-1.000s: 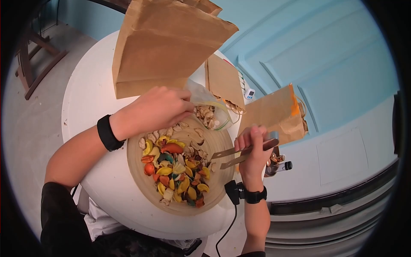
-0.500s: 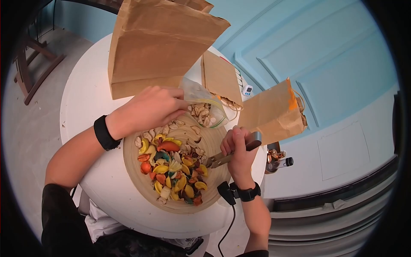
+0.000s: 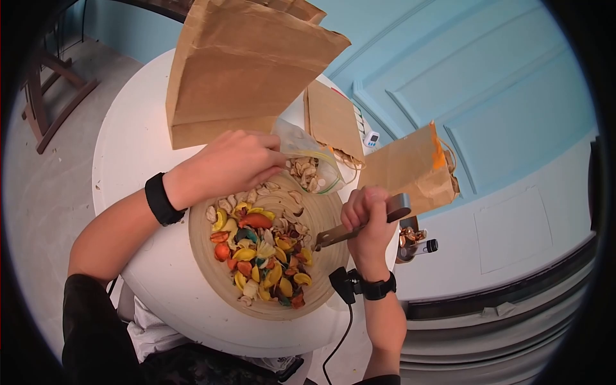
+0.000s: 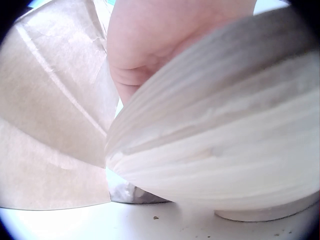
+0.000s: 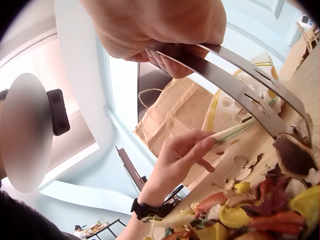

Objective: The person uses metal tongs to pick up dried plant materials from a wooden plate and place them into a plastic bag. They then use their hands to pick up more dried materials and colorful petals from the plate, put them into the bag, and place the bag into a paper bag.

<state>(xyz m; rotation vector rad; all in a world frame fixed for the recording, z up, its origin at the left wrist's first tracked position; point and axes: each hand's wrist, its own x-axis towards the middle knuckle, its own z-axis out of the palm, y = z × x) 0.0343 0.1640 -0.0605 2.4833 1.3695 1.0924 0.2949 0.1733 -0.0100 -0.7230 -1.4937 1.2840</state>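
Note:
My left hand (image 3: 234,160) pinches the edge of a clear zip bag (image 3: 330,172), which stands open beyond the bowl with pale dried pieces (image 3: 304,173) in it. In my right hand (image 3: 371,221) I grip metal tongs (image 5: 227,82), their tips at a dark brown, curled dried piece (image 5: 294,156) in the right wrist view. The tips are over the right side of a round wooden bowl (image 3: 330,266). Yellow, orange, green and pale potpourri (image 3: 263,256) fills its middle. From the left wrist, the bowl's outer wall (image 4: 215,135) hides my left fingertips.
A large brown paper bag (image 3: 250,77) stands at the back of the round white table (image 3: 138,122). Behind the zip bag lies a smaller paper bag (image 3: 332,119), and another (image 3: 404,170) is to the right. A small timer (image 3: 371,138) and a brown container with bottles (image 3: 410,239) are near the right edge.
The tongs' arms, spread apart a second ago, have come together. Their tips dipped to the pieces at the bowl's right side, then drew slightly back. My left hand keeps hold of the bag.

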